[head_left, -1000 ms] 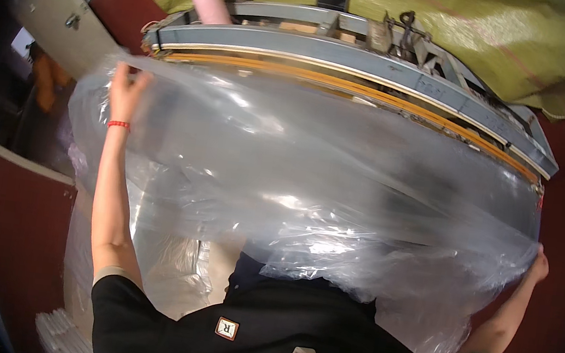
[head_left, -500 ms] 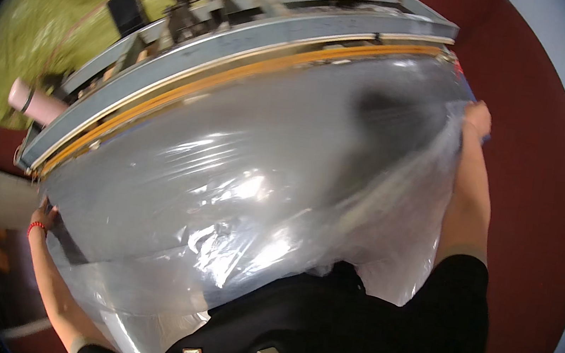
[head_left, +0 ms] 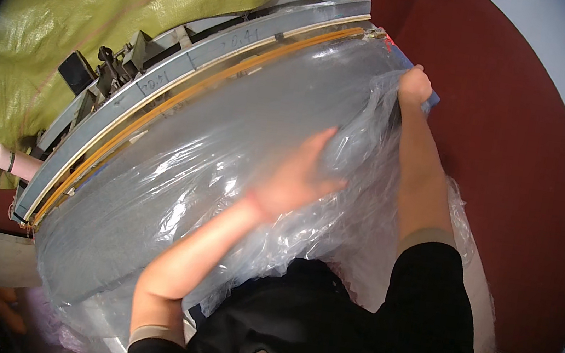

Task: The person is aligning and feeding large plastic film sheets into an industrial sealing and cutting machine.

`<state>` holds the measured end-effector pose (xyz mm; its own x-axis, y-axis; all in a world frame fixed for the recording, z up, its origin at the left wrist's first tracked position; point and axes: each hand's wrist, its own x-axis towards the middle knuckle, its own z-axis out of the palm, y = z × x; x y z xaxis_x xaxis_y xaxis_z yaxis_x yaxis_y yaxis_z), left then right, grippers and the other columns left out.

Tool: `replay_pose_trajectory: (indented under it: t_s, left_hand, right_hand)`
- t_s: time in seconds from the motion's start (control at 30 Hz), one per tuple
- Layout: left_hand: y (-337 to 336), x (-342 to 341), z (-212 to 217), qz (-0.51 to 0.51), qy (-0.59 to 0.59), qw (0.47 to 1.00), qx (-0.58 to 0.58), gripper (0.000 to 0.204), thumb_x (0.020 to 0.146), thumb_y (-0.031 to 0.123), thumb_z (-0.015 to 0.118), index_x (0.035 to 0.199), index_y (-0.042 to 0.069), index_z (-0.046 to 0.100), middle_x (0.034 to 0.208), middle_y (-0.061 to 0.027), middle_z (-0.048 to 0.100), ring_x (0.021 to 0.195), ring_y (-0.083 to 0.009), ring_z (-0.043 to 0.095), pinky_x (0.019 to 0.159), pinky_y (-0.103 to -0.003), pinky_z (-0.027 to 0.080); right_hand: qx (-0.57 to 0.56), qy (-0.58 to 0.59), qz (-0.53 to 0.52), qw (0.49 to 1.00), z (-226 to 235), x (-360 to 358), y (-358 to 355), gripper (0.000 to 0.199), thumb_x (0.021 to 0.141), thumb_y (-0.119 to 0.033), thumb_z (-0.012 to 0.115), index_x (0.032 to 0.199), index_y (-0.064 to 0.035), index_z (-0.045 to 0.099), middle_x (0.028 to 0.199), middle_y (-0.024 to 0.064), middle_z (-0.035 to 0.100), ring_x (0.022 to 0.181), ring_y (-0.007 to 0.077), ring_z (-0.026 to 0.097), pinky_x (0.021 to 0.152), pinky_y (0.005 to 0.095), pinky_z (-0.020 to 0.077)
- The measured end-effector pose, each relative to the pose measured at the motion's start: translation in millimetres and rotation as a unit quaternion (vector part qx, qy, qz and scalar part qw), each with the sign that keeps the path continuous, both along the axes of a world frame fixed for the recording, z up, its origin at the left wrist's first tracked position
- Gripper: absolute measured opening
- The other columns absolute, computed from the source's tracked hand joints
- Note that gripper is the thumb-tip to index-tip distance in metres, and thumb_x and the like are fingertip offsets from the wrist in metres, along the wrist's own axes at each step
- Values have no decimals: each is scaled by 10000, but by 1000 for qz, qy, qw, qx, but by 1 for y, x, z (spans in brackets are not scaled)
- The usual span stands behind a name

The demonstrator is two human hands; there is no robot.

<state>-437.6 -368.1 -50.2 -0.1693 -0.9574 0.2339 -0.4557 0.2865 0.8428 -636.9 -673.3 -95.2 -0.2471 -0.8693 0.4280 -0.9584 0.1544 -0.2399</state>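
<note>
Green woven tarp fills the upper left behind a grey desk with an orange edge strip. Clear plastic sheet covers the desk, its long axis running from lower left up to upper right along the strip. The right hand is closed on the sheet's bunched far corner at upper right. The left hand, blurred, lies open and flat on the sheet's middle. A pink cylinder stands at the desk's left end.
</note>
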Motion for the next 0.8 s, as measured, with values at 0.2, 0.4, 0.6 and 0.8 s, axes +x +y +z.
replay_pose_trajectory:
  t_s: [0.2, 0.4, 0.6, 0.8]
  left_hand:
    - [-12, -11, 18, -281, 294, 835, 370, 421, 723, 93, 620, 1108, -16, 488, 838, -97, 551, 698, -152, 506, 667, -284, 399]
    - [18, -3, 27, -311, 378, 868, 83, 442, 759, 193, 614, 1132, 8, 465, 927, -115, 543, 846, -188, 499, 764, -317, 378]
    - [41, -15, -7, -288, 311, 849, 314, 466, 782, 200, 596, 1172, 8, 428, 1064, -128, 540, 960, -212, 526, 803, -336, 406]
    - [142, 71, 60, -146, 523, 839, 28, 243, 725, 279, 531, 660, 51, 581, 716, -113, 608, 677, -231, 595, 611, -323, 457]
  right_hand:
    - [11, -2, -6, 1000, 3, -7, 1, 185, 788, -136, 430, 891, -27, 537, 831, 154, 617, 791, 293, 606, 665, 384, 487]
    - [13, 8, -16, 1000, 4, -12, -1, 193, 807, -145, 409, 900, -30, 534, 851, 151, 616, 797, 286, 607, 660, 374, 490]
    - [12, 2, -8, 1000, 4, -2, 0, 202, 811, -145, 403, 913, -30, 536, 854, 154, 615, 809, 291, 603, 669, 389, 486]
    - [11, 27, -9, 1000, 7, -1, 9, 234, 819, -190, 400, 914, -35, 548, 873, 160, 610, 828, 301, 597, 692, 401, 481]
